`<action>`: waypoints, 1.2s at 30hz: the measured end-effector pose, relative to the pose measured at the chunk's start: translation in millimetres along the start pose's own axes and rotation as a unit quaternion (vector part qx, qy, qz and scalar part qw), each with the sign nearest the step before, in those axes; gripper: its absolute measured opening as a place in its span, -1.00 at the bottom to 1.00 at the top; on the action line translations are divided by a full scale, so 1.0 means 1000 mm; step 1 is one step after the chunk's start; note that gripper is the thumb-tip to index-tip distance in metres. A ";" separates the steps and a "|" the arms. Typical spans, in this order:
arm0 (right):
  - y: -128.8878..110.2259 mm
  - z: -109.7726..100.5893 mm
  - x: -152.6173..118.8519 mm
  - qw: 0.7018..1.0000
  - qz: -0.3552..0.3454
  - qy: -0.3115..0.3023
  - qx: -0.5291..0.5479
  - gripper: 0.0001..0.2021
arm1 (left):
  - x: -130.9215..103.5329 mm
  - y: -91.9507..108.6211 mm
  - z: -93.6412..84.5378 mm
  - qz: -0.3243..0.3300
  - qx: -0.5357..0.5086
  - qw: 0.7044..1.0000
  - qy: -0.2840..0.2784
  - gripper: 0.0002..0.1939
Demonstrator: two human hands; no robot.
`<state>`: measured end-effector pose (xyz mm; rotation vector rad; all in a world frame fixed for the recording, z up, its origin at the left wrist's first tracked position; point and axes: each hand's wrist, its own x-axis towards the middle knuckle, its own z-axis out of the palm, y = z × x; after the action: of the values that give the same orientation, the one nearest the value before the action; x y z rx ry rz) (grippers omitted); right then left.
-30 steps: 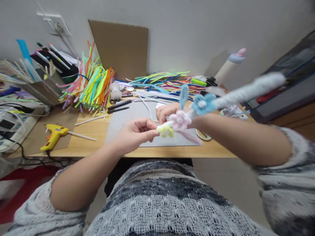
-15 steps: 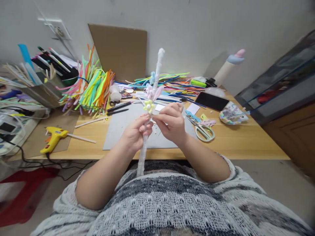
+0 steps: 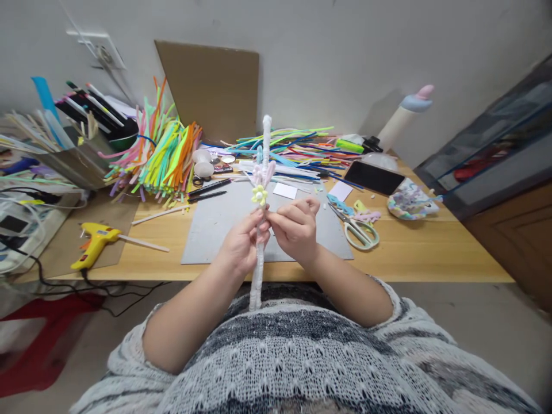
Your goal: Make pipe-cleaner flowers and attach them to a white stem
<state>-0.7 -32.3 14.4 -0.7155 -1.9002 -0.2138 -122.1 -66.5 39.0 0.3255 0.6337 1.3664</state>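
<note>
- The left hand is closed round a white fuzzy stick, thumb and fingers wrapped about its middle.
- The right hand pinches the same stick from the other side, its fingertips meeting the left thumb just under a small yellow flower.
- The stick stands nearly upright above the desk edge: its lower end reaches down toward the grey knitted jumper, its top rises in front of the brown cardboard sheet.
- Above the yellow flower, a pale pink flower and a blue loop sit on the stick, close together.
- By the look of it, the step in hand is fixing the yellow flower to the stick: both hands work at the spot right beneath it, probably twisting or pressing its stem into the wrap.
- The next move would call for a firm hold with the left hand while the right fingers turn or tuck the loose bit tightly, without knocking the flowers above.
- Under the hands lies a grey mat on the wooden desk.
- Right of the mat lie scissors, small coloured scraps and a dark phone.
- Left of it lies a yellow glue gun, untouched.
- Behind, heaps of coloured pipe cleaners spread across the back of the desk.
</note>
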 end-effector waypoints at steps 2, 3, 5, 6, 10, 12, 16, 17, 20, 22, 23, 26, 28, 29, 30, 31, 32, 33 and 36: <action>-0.002 0.002 -0.006 0.999 0.035 -0.010 0.029 -0.84 | 0.000 -0.002 -0.002 0.031 0.038 0.999 0.002 -0.88; -0.003 0.003 -0.009 0.997 0.049 -0.017 0.050 -0.83 | 0.000 -0.002 -0.002 0.055 0.056 0.997 0.010 -0.86; -0.006 0.004 -0.013 0.993 0.067 -0.037 0.093 -0.80 | 0.000 -0.001 -0.002 0.105 0.090 0.990 0.037 -0.82; -0.007 0.004 -0.015 0.990 0.071 -0.051 0.110 -0.78 | 0.000 0.000 -0.002 0.124 0.108 0.985 0.051 -0.81; -0.005 0.003 -0.011 0.980 0.075 -0.116 0.141 -0.78 | 0.004 0.004 -0.006 0.150 0.199 0.965 0.079 -0.79; -0.001 0.001 -0.007 0.976 0.073 -0.143 0.145 -0.79 | 0.006 0.005 -0.011 0.164 0.259 0.948 0.090 -0.79; 0.011 -0.002 0.000 0.969 0.088 -0.172 0.152 -0.79 | 0.009 0.001 -0.020 0.234 0.345 0.900 0.127 -0.77; 0.015 -0.001 0.001 0.967 0.100 -0.177 0.156 -0.79 | 0.010 -0.001 -0.022 0.244 0.351 0.894 0.134 -0.76; 0.024 0.001 0.004 0.957 0.143 -0.190 0.164 -0.80 | 0.011 -0.005 -0.025 0.228 0.346 0.899 0.141 -0.74; 0.031 0.003 0.008 0.952 0.167 -0.196 0.162 -0.80 | 0.012 -0.004 -0.025 0.211 0.340 0.906 0.139 -0.73; 0.034 0.004 0.010 0.950 0.180 -0.197 0.164 -0.80 | 0.012 -0.004 -0.025 0.208 0.339 0.907 0.136 -0.72; 0.041 0.010 0.021 0.923 0.239 -0.202 0.225 -0.81 | 0.016 0.001 -0.022 0.218 0.339 0.906 0.127 -0.71; 0.044 0.015 0.029 0.886 0.307 -0.174 0.301 -0.81 | 0.020 0.005 -0.021 0.226 0.344 0.903 0.124 -0.72; 0.046 0.018 0.034 0.870 0.342 -0.133 0.330 -0.81 | 0.022 0.006 -0.020 0.230 0.347 0.901 0.123 -0.73; 0.047 0.020 0.039 0.857 0.373 -0.080 0.345 -0.83 | 0.025 0.007 -0.020 0.235 0.351 0.898 0.122 -0.74; 0.049 0.022 0.045 0.850 0.394 -0.023 0.349 -0.84 | 0.027 0.007 -0.020 0.240 0.354 0.896 0.123 -0.74; 0.052 0.024 0.051 0.845 0.406 0.023 0.348 -0.84 | 0.029 0.007 -0.021 0.244 0.357 0.893 0.125 -0.75; 0.055 0.026 0.058 0.841 0.411 0.043 0.350 -0.84 | 0.031 0.007 -0.022 0.247 0.360 0.890 0.128 -0.75; 0.070 0.026 0.080 0.800 0.445 -0.041 0.400 -0.83 | 0.033 0.003 -0.026 0.239 0.368 0.890 0.123 -0.75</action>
<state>-3.5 66.3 61.9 -0.9175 -1.3265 1.1639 -137.9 -37.7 12.5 0.9787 1.3539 1.6028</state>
